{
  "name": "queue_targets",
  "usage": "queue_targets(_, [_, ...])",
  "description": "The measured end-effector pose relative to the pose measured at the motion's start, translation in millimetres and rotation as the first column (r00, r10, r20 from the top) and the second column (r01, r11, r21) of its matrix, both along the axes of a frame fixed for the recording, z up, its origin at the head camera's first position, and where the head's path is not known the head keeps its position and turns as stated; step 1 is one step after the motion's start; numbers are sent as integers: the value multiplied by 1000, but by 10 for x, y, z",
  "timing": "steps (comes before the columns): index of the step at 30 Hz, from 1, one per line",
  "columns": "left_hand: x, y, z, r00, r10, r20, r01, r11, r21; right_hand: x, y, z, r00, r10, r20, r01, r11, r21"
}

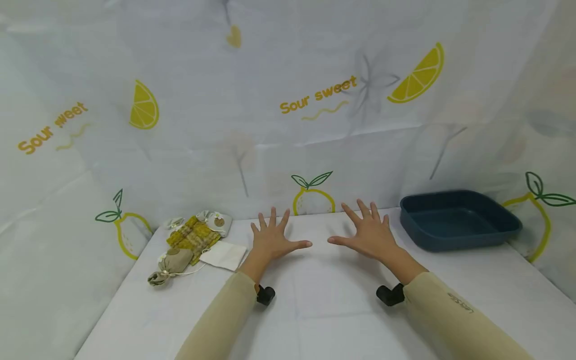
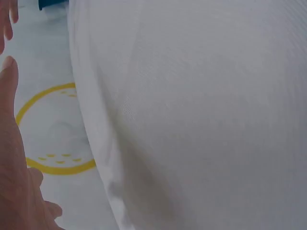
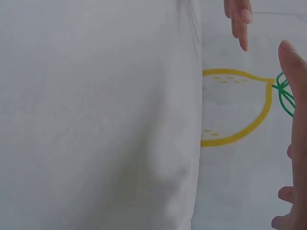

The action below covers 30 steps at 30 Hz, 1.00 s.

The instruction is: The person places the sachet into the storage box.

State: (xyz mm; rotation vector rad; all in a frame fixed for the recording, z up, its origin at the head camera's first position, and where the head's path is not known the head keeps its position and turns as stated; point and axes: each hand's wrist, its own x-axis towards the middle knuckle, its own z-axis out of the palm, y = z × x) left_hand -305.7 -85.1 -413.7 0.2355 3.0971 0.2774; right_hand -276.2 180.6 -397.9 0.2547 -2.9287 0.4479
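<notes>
Both hands are held over the white table, fingers spread and thumbs pointing toward each other with a gap between. My left hand (image 1: 271,240) holds nothing; nearest to it lies a small white cloth pouch (image 1: 223,255). Beside that pouch are a yellow-brown plaid cloth piece (image 1: 194,239), a tied olive-grey pouch (image 1: 177,261) and a pale pouch with a brown patch (image 1: 217,221). My right hand (image 1: 371,236) is bare of any object, to the left of a dark blue rectangular tray (image 1: 459,239). In the left wrist view, part of the left hand (image 2: 17,172) shows at the edge.
The white-covered table (image 1: 324,320) meets a white curtain (image 1: 202,125) printed with lemons and lettering at the back and sides. The blue tray stands at the back right, close to the curtain. A black wrist camera (image 1: 390,295) sits under the right wrist.
</notes>
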Motion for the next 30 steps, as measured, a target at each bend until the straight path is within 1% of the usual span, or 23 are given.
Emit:
queue_targets(2, [15, 70, 0, 1000, -15, -9, 16, 1000, 25, 77, 111, 4, 998, 4, -69, -4, 1000, -9])
queue_targets(5, [28, 211, 19, 998, -50, -36, 52, 997, 55, 177, 329, 3, 985, -6, -173, -2, 999, -45])
queue_targets(7, [33, 318, 37, 996, -70, -56, 74, 995, 72, 229, 494, 6, 970, -13, -244, -7, 997, -81])
queue_targets(9, [41, 441, 55, 994, -84, -65, 90, 992, 91, 280, 687, 10, 949, -31, -313, -11, 991, -131])
queue_targets(11, [58, 568, 66, 995, -81, -62, 88, 989, 120, 321, 884, 14, 927, -56, -370, -13, 983, -182])
queue_targets(14, [87, 784, 74, 995, -86, -56, 95, 980, 173, 381, 1185, 8, 896, -128, -425, 12, 964, -265])
queue_targets(16, [111, 930, 84, 993, -97, -63, 108, 972, 208, 407, 1354, -5, 884, -180, -431, 46, 952, -303])
queue_targets(19, [144, 1141, 101, 989, -118, -84, 135, 964, 230, 426, 1547, -34, 870, -246, -427, 95, 934, -344])
queue_targets(21, [171, 1269, 113, 987, -129, -93, 147, 961, 232, 435, 1644, -49, 862, -301, -407, 136, 912, -386])
queue_targets(23, [193, 1381, 114, 986, -131, -100, 152, 961, 230, 443, 1724, -71, 846, -356, -397, 162, 881, -444])
queue_targets(26, [227, 1528, 93, 985, -136, -109, 160, 953, 258, 452, 1822, -148, 826, -445, -345, 224, 822, -524])
queue_targets(28, [244, 1614, 60, 986, -124, -112, 151, 946, 288, 450, 1873, -230, 813, -490, -316, 248, 781, -574])
queue_targets(30, [262, 1700, 26, 988, -122, -96, 148, 930, 337, 441, 1918, -326, 786, -546, -291, 288, 740, -608])
